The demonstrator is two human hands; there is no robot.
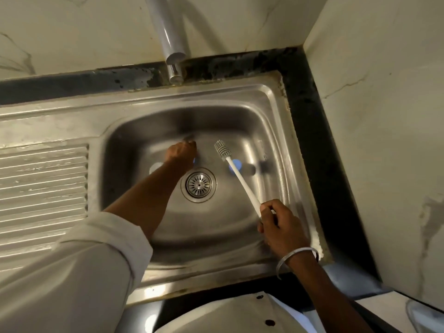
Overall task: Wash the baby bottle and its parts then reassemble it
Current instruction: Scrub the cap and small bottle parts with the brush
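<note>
My right hand [276,227] grips the lower end of a white bottle brush [236,173]. Its grey bristled head points up and left over the steel sink basin [269,131]. My left hand [181,152] reaches deep into the basin beyond the drain [198,184]. It is blurred with its fingers curled downward, and what they touch is hidden. A small blue piece [195,161] shows just under that hand. Another blue piece [237,163] lies behind the brush handle. A pale round piece [155,168] lies left of my left forearm.
A white tap spout [168,37] hangs over the basin's far rim. The ribbed draining board [43,179] lies to the left. Tiled walls close in at the back and right, with a dark counter strip [310,121] between sink and wall. Two dark blurred shapes [257,167] sit at the basin's right.
</note>
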